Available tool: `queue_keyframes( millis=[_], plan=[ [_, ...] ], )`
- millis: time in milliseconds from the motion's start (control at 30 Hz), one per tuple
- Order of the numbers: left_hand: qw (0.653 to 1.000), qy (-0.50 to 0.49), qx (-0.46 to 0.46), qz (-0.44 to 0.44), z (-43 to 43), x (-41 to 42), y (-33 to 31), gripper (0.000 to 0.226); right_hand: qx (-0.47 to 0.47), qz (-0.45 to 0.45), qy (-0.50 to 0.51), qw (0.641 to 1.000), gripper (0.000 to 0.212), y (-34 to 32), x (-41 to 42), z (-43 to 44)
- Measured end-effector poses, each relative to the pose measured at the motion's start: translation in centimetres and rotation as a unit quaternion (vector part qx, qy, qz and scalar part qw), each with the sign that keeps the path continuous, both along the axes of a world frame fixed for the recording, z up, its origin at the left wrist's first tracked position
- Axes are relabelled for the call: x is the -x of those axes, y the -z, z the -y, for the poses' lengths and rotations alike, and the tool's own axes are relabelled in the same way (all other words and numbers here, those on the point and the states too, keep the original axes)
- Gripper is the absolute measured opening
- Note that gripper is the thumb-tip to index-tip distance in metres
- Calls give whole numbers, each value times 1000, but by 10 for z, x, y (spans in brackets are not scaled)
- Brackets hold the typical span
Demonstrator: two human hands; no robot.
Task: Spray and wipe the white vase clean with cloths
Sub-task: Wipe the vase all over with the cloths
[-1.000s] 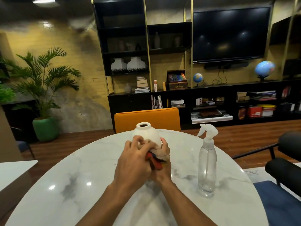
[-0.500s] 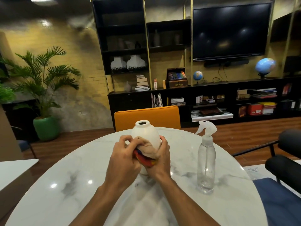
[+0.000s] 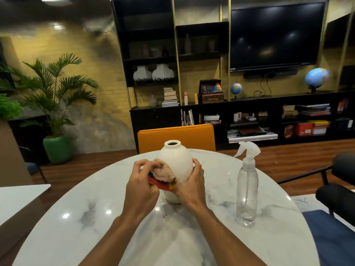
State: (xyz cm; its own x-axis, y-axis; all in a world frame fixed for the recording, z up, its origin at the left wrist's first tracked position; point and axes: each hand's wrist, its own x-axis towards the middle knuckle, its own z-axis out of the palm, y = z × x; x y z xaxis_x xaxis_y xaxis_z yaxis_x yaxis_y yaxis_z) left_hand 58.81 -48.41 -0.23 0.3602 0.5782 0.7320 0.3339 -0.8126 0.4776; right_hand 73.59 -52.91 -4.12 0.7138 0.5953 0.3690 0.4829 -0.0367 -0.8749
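our left hand (image 3: 142,187) clamps the crumpled beige-and-red cloth (image 3: 163,173) on the left flank of the upright white ceramic vase (image 3: 178,160); our right hand (image 3: 192,186) clasps the right flank.

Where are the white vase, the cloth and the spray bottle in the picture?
white vase (image 3: 179,159): head view, on its bare upper body.
cloth (image 3: 163,172): head view, on its beige fold against the vase.
spray bottle (image 3: 246,189): head view, on its clear body.

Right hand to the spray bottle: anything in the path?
Nothing visible. The right hand grips the vase on its right side; the spray bottle stands upright further right, with only bare table between. The left hand holds the cloth on the vase's left side, off that path.
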Motion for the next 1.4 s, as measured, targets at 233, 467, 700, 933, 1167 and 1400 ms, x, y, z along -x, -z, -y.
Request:
queue_keyframes(
  millis=[233,467,700,933,1167,1400],
  plan=[
    [1000,31,4,5,7,2,14,53,38,-14,-96,995,133,4,-19,9],
    [999,29,-11,21,11,-6,3,49,12,-72,-166,983,123,0,-20,12],
    [1000,17,10,24,2,-2,2,47,13,-68,-121,990,137,3,-16,13],
    [997,64,-30,9,9,-8,-13,50,44,-78,-135,987,134,3,-22,11],
    [999,46,4,28,-5,3,-15,48,26,-109,-196,974,114,2,-22,12],
    [996,72,-46,-28,16,-19,-22,51,2,-76,-152,985,138,3,-14,12]
  ],
)
